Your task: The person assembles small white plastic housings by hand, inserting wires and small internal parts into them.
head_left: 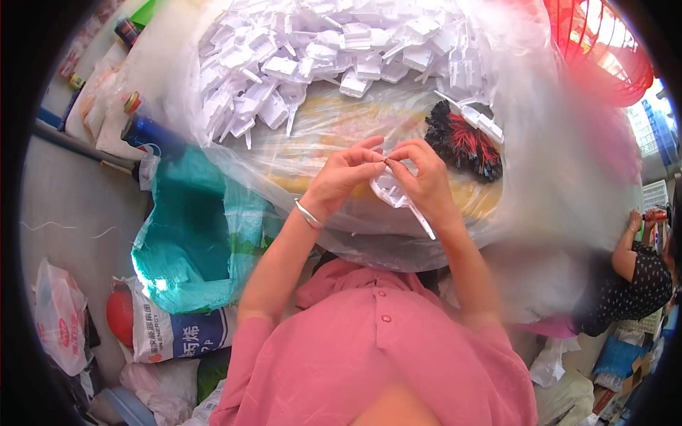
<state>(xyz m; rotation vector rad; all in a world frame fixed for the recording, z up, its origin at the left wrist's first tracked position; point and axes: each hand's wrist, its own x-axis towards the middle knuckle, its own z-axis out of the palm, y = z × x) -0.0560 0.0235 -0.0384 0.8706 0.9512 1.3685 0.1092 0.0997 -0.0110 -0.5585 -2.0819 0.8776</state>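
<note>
My left hand (pixel 343 176) and my right hand (pixel 424 177) meet over the plastic-covered work surface (pixel 334 128). Thumb and forefinger of each are pinched together at one small dark reddish bit, too small to make out. A white plastic part (pixel 387 189) with a long thin stem hangs under the fingertips, held by the right hand. Beyond the hands lies a large heap of similar white plastic parts (pixel 320 53). To the right sits a bundle of short black and red wires (pixel 472 145), with a white part (pixel 483 122) lying against its far side.
A teal woven sack (pixel 181 245) gapes at my left. Near it are a blue canister (pixel 145 135), a printed white sack (pixel 177 330) and a plastic bag (pixel 62 316). Red basket-like netting (pixel 597 46) stands far right. Another person (pixel 632 277) works at the right edge.
</note>
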